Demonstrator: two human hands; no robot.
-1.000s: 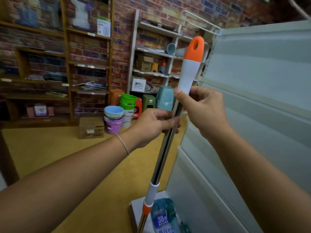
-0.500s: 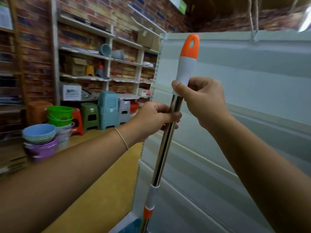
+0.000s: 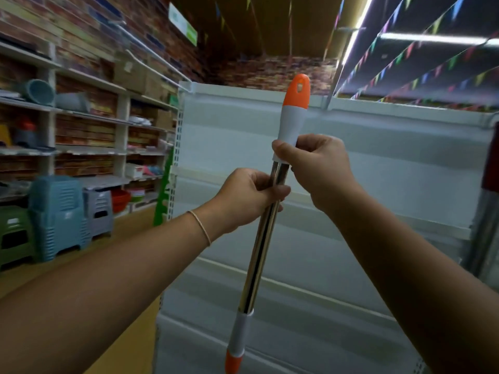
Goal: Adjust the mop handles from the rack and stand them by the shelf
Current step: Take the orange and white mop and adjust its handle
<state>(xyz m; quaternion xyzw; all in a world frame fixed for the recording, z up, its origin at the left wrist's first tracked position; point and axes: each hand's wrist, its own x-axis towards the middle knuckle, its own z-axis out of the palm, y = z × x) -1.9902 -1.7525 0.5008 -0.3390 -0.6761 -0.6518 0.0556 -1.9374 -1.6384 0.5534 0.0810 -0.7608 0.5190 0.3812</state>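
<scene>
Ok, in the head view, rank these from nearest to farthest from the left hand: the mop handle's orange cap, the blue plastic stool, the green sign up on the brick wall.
1. Orange cap, just above, up the handle.
2. Blue plastic stool, far left, on the floor.
3. Green sign, high, farthest back.

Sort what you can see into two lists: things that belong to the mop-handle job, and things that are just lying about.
Part of the job:
mop handle, nearly upright
left hand gripping its metal tube
right hand gripping its white grip
white shelf unit behind it

Just lying about:
blue stools
grey stools
green stool
grey buckets on the wall shelves
</scene>
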